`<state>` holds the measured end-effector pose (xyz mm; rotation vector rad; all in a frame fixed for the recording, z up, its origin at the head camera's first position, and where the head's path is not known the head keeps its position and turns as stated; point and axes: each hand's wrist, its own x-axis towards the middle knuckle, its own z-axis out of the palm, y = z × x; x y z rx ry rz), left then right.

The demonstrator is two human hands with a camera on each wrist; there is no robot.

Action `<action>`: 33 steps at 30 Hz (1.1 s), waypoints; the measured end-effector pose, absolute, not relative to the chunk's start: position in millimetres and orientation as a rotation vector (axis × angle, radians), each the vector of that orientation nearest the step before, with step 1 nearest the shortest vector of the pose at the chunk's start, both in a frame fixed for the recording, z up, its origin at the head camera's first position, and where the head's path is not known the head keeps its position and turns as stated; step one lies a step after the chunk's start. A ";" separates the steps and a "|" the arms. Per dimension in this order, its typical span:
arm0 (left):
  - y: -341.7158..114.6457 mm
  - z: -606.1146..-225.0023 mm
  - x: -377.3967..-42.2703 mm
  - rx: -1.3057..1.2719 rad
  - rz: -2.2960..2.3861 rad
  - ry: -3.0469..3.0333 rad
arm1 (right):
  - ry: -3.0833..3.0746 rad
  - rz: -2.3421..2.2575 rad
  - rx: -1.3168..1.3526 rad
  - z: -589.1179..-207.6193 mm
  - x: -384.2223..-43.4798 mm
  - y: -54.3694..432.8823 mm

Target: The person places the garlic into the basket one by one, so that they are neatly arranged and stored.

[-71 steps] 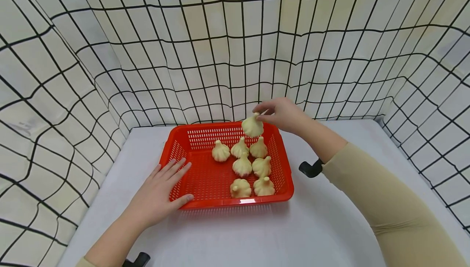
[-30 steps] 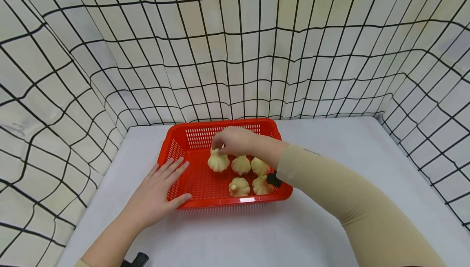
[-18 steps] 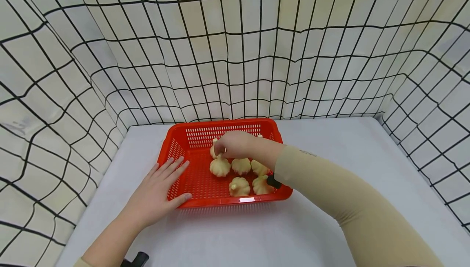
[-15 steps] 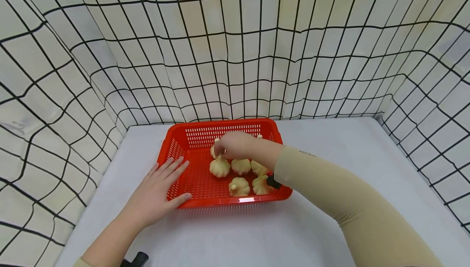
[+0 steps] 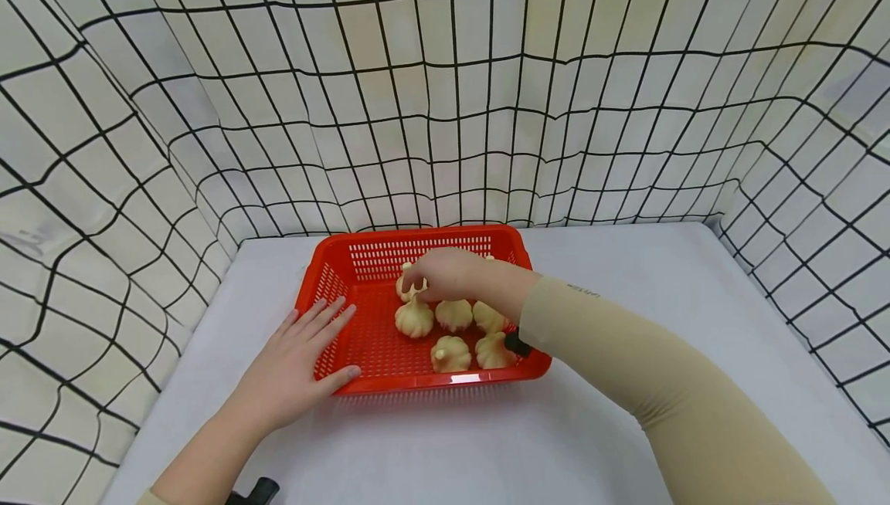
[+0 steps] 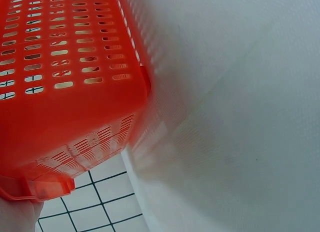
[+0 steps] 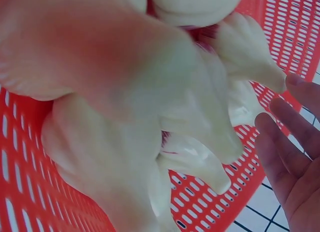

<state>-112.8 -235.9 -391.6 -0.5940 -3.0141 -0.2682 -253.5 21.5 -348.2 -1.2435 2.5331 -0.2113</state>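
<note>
A red plastic basket (image 5: pixel 417 385) holds several pale garlic bulbs (image 5: pixel 451 354). My left hand (image 5: pixel 288 374) lies with spread fingers over the basket's left front corner; in the left wrist view only a bit of that hand (image 6: pixel 17 217) shows below the basket wall (image 6: pixel 70 106). Inside the basket my right hand (image 5: pixel 448 273) hovers over one garlic bulb (image 5: pixel 414 320), fingers right at its stem. Behind it sits another bulb (image 5: pixel 403 287), partly covered by the fingers. In the right wrist view the fingers (image 7: pixel 272 137) are extended beside bulb stems. My right hand and forearm hide the back-row bulbs.
The basket stands on a white-covered table (image 5: pixel 445 451). Black netting (image 5: pixel 445 103) over white sheeting walls in the back and both sides. A black wrist mount (image 5: pixel 518 341) on the right arm overlaps the basket's right side.
My right hand has carried a garlic bulb from above the back right corner leftward, set it down in front of another bulb and loosened its fingers. The left hand stays put.
</note>
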 end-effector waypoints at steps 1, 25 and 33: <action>-236.1 -391.8 -112.8 -0.595 -0.269 -3.013 | 2.536 -0.220 -1.234 -346.7 -253.5 21.7; -235.8 -391.7 -111.2 -0.584 -0.285 -3.016 | 2.624 -0.634 -1.147 -314.5 -254.4 70.9; -235.6 -392.7 -111.9 -0.587 -0.281 -3.009 | 2.691 -0.769 -1.061 -307.6 -246.6 97.4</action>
